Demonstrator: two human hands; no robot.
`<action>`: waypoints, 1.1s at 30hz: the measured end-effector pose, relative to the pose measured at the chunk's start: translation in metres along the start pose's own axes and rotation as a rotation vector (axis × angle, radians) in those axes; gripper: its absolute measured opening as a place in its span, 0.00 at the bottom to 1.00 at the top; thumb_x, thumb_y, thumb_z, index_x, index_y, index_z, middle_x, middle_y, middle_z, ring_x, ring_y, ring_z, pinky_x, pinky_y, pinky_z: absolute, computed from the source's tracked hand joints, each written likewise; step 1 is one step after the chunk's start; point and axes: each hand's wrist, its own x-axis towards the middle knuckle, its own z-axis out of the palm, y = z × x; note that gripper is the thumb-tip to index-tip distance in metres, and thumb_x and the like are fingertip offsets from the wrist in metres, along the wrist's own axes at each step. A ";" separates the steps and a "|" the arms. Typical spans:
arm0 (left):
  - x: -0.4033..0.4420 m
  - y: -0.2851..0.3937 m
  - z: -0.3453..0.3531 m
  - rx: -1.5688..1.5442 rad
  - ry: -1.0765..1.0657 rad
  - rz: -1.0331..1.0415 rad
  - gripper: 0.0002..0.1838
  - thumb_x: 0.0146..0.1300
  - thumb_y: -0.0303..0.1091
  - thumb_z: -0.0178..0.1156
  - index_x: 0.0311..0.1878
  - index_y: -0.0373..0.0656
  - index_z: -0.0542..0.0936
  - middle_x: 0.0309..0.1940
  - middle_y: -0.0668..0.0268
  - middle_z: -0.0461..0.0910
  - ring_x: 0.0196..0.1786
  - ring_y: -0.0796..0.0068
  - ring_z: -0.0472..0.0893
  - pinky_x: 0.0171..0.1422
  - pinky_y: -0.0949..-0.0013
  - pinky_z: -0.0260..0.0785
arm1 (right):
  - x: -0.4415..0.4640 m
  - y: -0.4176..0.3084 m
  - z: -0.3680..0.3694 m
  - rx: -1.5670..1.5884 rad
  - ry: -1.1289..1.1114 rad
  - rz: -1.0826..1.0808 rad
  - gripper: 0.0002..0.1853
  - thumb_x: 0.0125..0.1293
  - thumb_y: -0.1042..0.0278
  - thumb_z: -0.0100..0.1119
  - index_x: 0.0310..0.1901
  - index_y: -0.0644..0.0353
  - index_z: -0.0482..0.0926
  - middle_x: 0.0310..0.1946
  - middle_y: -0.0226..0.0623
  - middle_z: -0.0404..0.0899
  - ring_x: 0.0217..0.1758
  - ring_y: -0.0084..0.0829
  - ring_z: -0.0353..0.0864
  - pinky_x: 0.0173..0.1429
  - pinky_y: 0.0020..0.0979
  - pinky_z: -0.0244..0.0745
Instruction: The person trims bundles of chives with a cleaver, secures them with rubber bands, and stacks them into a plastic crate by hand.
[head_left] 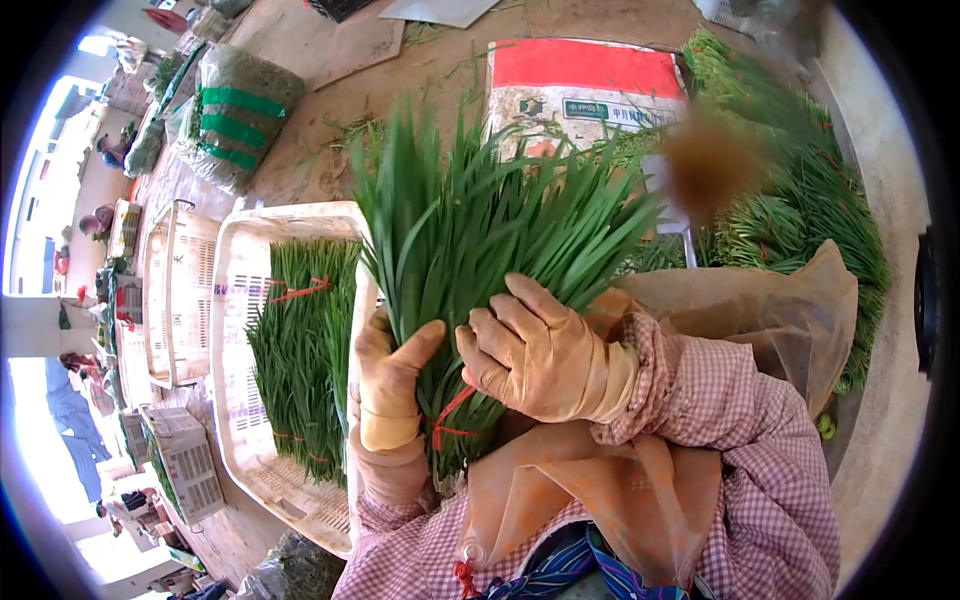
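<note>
Over the person's lap, beside a white crate (300, 216), two gloved hands are handling a thick bunch of long green leaves (470, 235). The left hand (390, 368) is clamping the bunch's left edge, its thumb pressing the near face while the other fingers are wrapping behind and are mostly hidden. The right hand (545, 365) is lying over the front of the bunch, its fingers curling side by side against the leaves; its thumb is not showing, so how firmly it is gripping cannot be told. The leaves are fanning out away from the person, and a red tie (452, 432) is circling the bunch near its lower end, below the hands. Inside the crate, tied green bunches (300, 375) are lying with red bands around them. Beyond the held leaves, a red-and-white sack (588, 75) is lying flat on the floor, and a large pile of greens (800, 235) is spreading along the right side. Farther left, a stuffed bag (240, 115) with green stripes is standing near another crate (180, 300).
</note>
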 end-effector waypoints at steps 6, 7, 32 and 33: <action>-0.001 0.002 0.009 -0.255 -0.007 0.067 0.40 0.50 0.18 0.61 0.69 0.41 0.62 0.53 0.60 0.79 0.53 0.66 0.80 0.60 0.66 0.74 | -0.003 0.007 -0.001 0.213 0.038 0.109 0.17 0.52 0.65 0.64 0.44 0.63 0.79 0.32 0.35 0.76 0.36 0.36 0.77 0.40 0.36 0.75; -0.003 0.002 0.010 -0.260 0.003 0.060 0.40 0.50 0.19 0.62 0.70 0.41 0.62 0.54 0.60 0.79 0.53 0.66 0.80 0.60 0.66 0.74 | -0.002 0.010 0.000 0.231 0.106 0.129 0.15 0.53 0.67 0.62 0.42 0.64 0.80 0.27 0.34 0.74 0.32 0.34 0.76 0.38 0.35 0.74; -0.017 -0.001 0.023 -0.316 -0.082 0.085 0.30 0.54 0.28 0.59 0.63 0.35 0.69 0.54 0.51 0.77 0.54 0.55 0.81 0.61 0.53 0.75 | 0.051 0.079 -0.021 1.334 -0.218 1.040 0.12 0.63 0.67 0.66 0.43 0.64 0.77 0.20 0.24 0.72 0.17 0.14 0.66 0.23 0.20 0.60; -0.014 -0.005 0.018 -0.314 -0.082 0.081 0.30 0.54 0.28 0.59 0.63 0.35 0.69 0.54 0.51 0.77 0.54 0.55 0.81 0.61 0.53 0.75 | 0.050 0.079 -0.021 1.358 -0.221 1.041 0.09 0.63 0.68 0.66 0.40 0.63 0.78 0.20 0.23 0.72 0.17 0.14 0.66 0.22 0.19 0.59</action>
